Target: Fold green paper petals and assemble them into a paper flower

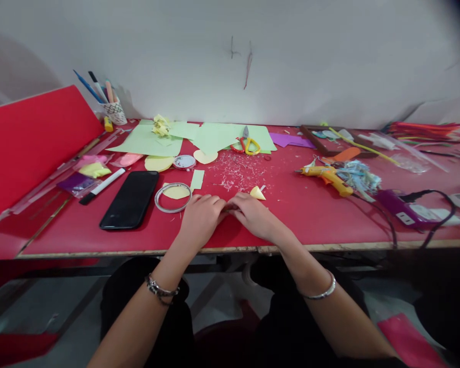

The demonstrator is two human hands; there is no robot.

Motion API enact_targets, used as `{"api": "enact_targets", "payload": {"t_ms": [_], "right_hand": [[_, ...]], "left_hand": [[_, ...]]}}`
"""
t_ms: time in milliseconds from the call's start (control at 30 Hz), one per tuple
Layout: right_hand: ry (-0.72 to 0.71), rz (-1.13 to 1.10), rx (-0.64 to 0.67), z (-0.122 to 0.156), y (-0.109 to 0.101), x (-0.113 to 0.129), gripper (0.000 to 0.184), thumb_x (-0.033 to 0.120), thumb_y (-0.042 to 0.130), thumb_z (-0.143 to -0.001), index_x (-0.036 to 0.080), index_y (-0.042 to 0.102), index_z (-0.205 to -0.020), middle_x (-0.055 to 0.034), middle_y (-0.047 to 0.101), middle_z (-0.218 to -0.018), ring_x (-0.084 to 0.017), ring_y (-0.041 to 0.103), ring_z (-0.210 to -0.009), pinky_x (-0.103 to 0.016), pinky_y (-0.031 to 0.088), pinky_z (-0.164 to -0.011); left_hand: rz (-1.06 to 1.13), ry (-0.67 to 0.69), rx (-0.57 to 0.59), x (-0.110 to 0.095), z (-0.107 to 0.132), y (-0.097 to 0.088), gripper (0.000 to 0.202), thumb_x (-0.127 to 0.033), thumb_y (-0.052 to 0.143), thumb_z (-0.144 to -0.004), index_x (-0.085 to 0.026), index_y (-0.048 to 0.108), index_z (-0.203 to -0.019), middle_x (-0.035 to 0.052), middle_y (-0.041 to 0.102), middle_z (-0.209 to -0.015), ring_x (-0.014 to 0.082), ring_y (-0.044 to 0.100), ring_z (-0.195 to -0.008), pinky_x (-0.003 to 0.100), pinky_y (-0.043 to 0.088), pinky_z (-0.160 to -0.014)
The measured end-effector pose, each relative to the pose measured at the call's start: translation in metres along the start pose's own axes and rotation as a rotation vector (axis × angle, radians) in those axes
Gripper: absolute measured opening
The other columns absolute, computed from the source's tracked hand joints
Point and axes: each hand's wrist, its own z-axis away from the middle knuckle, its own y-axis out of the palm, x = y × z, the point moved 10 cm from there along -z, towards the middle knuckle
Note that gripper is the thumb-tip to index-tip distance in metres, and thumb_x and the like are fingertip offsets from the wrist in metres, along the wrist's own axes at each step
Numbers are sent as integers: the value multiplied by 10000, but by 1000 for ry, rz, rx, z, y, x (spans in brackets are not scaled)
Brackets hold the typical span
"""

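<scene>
My left hand (pixel 201 217) and my right hand (pixel 253 214) rest side by side on the red table (pixel 291 225), fingertips meeting over something small and thin between them; what it is I cannot make out. A small yellow paper cone (pixel 257 193) lies just beyond my right hand. A wire ring (pixel 172 197) on a yellow paper piece lies just left of my left hand. Fine paper shavings (pixel 239 176) are scattered beyond both hands.
A black phone (pixel 130 199) and a marker (pixel 101 186) lie at the left. Green paper sheets (pixel 214 135), scissors (pixel 246 145), a yellow glue gun (pixel 327 176), a purple power strip (pixel 400 212) with cables, a pen cup (pixel 114 110) and a red board (pixel 30 138) surround the work spot.
</scene>
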Motion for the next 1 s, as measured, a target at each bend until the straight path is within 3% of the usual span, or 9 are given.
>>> {"api": "enact_targets", "payload": {"t_ms": [267,467,600,833,1000], "right_hand": [[-51,-48,-48,5,-9,0,102,56,522,-775,143,556,-818,-27,515,-794,-127,478,-736,-260,404,-698],[-116,116,-41,2,-3,4,142,130,449,-864,124,590,-872,-84,548,-885,-168,507,-845,-296,423,-774],[-119,224,-38,3,0,6,179,131,420,-873,116,598,-885,-100,552,-901,-190,500,-868,-320,424,-778],[-88,106,-3,5,-2,5,164,79,419,-845,119,578,-855,-67,528,-841,-161,482,-813,-320,420,-783],[-97,43,-38,7,-5,4,119,68,469,-810,127,561,-857,-63,533,-847,-156,486,-815,-300,417,-765]], "left_hand": [[169,-53,86,12,-8,4,136,-284,543,-825,-196,645,-850,22,669,-836,199,585,-834,333,366,-747],[312,-99,136,21,-12,9,180,-330,540,-823,-196,659,-840,20,682,-805,169,595,-737,278,376,-643],[243,-65,115,16,-9,6,167,-315,559,-812,-171,632,-856,34,663,-817,179,587,-769,273,381,-639],[-13,29,45,-3,-1,1,135,-268,533,-832,-142,583,-827,56,618,-778,207,567,-778,305,377,-651],[182,2,74,3,-5,2,146,-245,516,-843,-136,593,-784,52,625,-751,177,570,-723,280,383,-620]]}}
